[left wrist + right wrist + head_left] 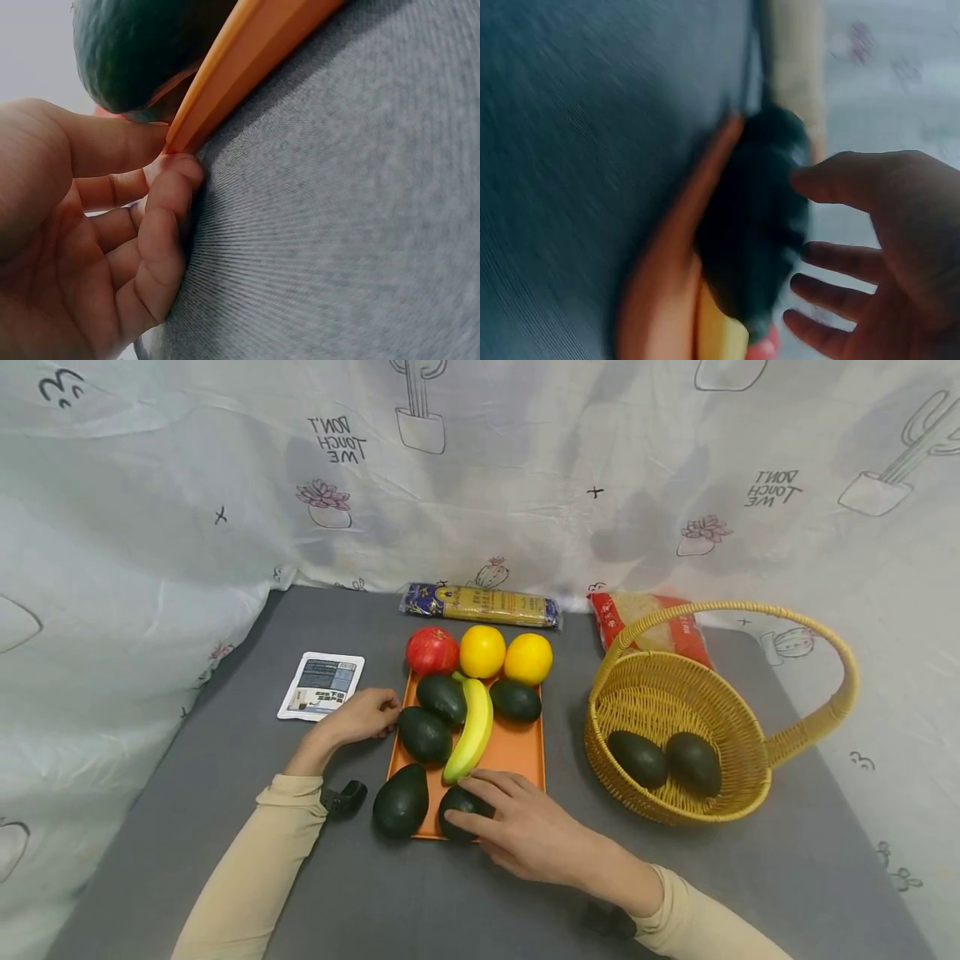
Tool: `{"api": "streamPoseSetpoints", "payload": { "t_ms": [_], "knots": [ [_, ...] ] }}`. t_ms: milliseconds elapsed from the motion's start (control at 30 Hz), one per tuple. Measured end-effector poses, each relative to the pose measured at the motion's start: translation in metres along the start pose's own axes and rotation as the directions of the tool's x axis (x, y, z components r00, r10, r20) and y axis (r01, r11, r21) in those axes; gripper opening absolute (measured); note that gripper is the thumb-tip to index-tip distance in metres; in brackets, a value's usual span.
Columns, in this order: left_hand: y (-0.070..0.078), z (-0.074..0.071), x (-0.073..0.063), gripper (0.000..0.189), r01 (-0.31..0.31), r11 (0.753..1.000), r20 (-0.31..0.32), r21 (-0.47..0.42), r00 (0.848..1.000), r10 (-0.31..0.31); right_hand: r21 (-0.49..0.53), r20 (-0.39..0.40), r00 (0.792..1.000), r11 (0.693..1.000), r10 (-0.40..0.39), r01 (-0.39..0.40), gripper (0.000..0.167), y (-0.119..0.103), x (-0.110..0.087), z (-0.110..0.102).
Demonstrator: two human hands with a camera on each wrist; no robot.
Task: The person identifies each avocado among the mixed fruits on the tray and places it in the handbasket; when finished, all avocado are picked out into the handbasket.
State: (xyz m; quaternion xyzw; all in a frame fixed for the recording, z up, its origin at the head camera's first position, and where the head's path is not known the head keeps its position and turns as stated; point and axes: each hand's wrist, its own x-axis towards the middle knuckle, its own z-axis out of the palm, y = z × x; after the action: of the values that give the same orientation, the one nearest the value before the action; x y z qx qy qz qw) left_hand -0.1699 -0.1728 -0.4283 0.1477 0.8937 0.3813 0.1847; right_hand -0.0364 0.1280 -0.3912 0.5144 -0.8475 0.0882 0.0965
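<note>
Two hands busy: R hand (532, 835) is spread over the near avocado (458, 800), thumb one side, fingers the other, gaps btwn them; not clamped. In the R wrist view the thumb seems to touch the skin; can't tell if the fingertips do, fruit's blurred. L hand (363, 714) pinches the L rim of the orange tray (522, 752) btwn thumb & fingertips.

To do it well, IMO: keep the L pinch firm so the tray doesn't slide; w/ the R, cup the avocado's wide middle, thumb opposite fingers, light pressure, as smooth round skin prob. rolls. Index is right by the banana (474, 731) tip, so straight up/down beats sideways, else it'd get nudged.

Near avocado lies at the tray's near end, banana just beyond, corner avocado (401, 802) at near L. Farther up, 3 more avocados (425, 735) flank the banana: 2 L, 1 R. Far end: red fruit (432, 650) + 2 yellow fruits (482, 652). Wicker basket (652, 693) w/ 2 avocados (637, 760) stands off R, well apart from the tray.
</note>
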Motion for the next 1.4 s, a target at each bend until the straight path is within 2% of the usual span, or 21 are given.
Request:
{"api": "streamPoseSetpoints", "payload": {
  "t_ms": [100, 233, 400, 567, 667, 767, 900, 967, 1067, 1133, 1167, 1233, 1400],
  "knots": [
    [0.0, 0.001, 0.001, 0.013, -0.007, 1.0, -0.004, 0.009, 1.0, 0.007, -0.038, 0.034, 0.999, 0.999, 0.01, -0.009, 0.057, -0.005, 0.004, 0.009],
    [-0.001, 0.0, 0.002, 0.013, -0.019, 1.0, -0.009, 0.018, 1.0, 0.019, -0.074, 0.016, 0.998, 0.995, 0.066, -0.064, 0.061, -0.005, 0.006, 0.012],
    [0.0, 0.0, -0.001, 0.013, -0.02, 1.0, -0.007, 0.004, 1.0, 0.02, -0.088, 0.001, 0.997, 0.993, 0.083, -0.083, 0.061, -0.002, 0.006, 0.014],
    [0.0, 0.002, -0.004, 0.012, -0.011, 1.0, -0.001, -0.006, 1.0, 0.011, 0.018, -0.079, 0.989, 0.992, 0.129, -0.127, 0.07, 0.004, -0.007, 0.004],
    [0.0, 0.002, -0.003, 0.013, -0.016, 1.0, -0.004, 0.009, 1.0, 0.016, 0.107, -0.147, 0.966, 0.974, 0.213, -0.199, 0.072, 0.013, -0.02, -0.016],
    [0.0, 0.001, -0.002, 0.013, -0.022, 1.0, -0.011, 0.02, 1.0, 0.022, 0.15, -0.203, 0.921, 0.94, 0.334, -0.307, 0.066, 0.026, -0.038, -0.041],
    [0.001, 0.0, -0.002, 0.012, -0.023, 1.0, -0.012, 0.018, 1.0, 0.023, 0.142, -0.252, 0.832, 0.869, 0.495, -0.474, 0.07, 0.045, -0.065, -0.068],
    [0.001, 0.001, -0.001, 0.012, -0.021, 1.0, -0.008, 0.014, 1.0, 0.021, 0.131, -0.257, 0.772, 0.813, 0.581, -0.568, 0.072, 0.054, -0.08, -0.077],
    [0.0, 0.003, 0.0, 0.012, -0.025, 1.0, -0.005, 0.018, 1.0, 0.025, 0.124, -0.223, 0.667, 0.699, 0.711, -0.704, 0.073, 0.065, -0.102, -0.087],
    [-0.001, 0.003, 0.001, 0.012, -0.025, 1.0, -0.003, 0.019, 1.0, 0.025, 0.105, -0.181, 0.61, 0.632, 0.771, -0.768, 0.072, 0.07, -0.116, -0.091],
    [-0.002, 0.003, 0.001, 0.012, -0.027, 0.999, -0.004, 0.021, 1.0, 0.027, 0.094, -0.153, 0.589, 0.605, 0.794, -0.791, 0.071, 0.072, -0.121, -0.092],
    [-0.003, 0.003, 0.002, 0.012, -0.024, 0.999, -0.008, 0.026, 1.0, 0.025, 0.062, -0.101, 0.568, 0.575, 0.817, -0.816, 0.07, 0.076, -0.13, -0.092],
    [-0.006, 0.002, 0.002, 0.012, -0.022, 0.999, -0.019, 0.026, 1.0, 0.023, 0.006, -0.02, 0.564, 0.564, 0.826, -0.826, 0.064, 0.085, -0.141, -0.086]
  ]
}}
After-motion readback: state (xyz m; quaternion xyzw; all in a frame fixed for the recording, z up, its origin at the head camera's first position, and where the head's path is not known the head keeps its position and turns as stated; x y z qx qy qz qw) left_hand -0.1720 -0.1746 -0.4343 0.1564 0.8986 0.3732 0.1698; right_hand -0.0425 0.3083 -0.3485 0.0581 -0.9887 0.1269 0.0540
